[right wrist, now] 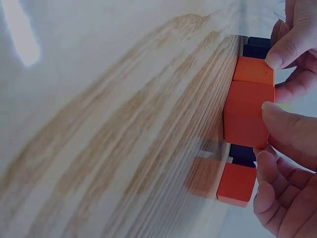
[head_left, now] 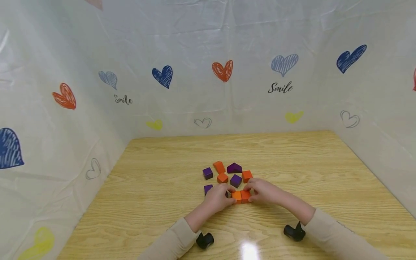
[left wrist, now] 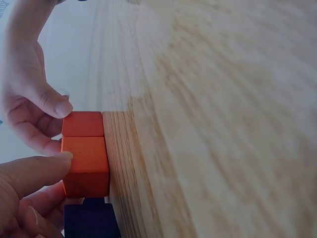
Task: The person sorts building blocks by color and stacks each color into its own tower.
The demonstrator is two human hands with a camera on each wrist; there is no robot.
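Two cube-like blocks sit side by side on the table, their faces touching. My left hand pinches the lighter orange block at its left end, with the thumb on top in the left wrist view. My right hand pinches the red-orange block from the right, thumb at its upper edge. Just behind the pair lies a purple block. Another purple block is partly hidden behind my left hand. An orange block lies beyond my right fingers.
Farther back are an orange wedge-like block, a purple angled block, a purple cube and an orange block. Black devices show at both cuffs. A white curtain with printed hearts surrounds the wooden table.
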